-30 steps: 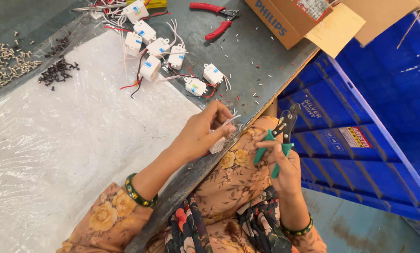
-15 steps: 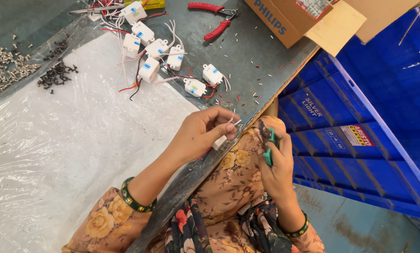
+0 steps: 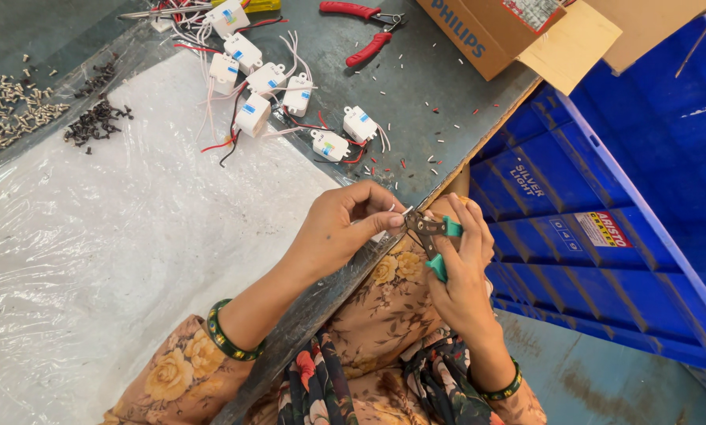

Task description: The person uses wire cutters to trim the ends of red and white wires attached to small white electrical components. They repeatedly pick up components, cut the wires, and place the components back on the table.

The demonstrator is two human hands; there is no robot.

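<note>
While the left hand (image 3: 345, 228) pinches a thin wire end off the table's (image 3: 447, 102) right edge, fingers closed tight to steady it, the right hand (image 3: 459, 264) squeezes green-handled cutters (image 3: 435, 232), tip meeting that wire over the lap. Finished-looking white modules (image 3: 290, 94) sit clustered toward the far edge, within reach; red pliers (image 3: 364, 31) lie beyond them, screws (image 3: 22, 110) piled at the far left corner.

Green-handled cutters (image 3: 435, 236) squeezed on thin wires (image 3: 398, 211), above table edge.
</note>
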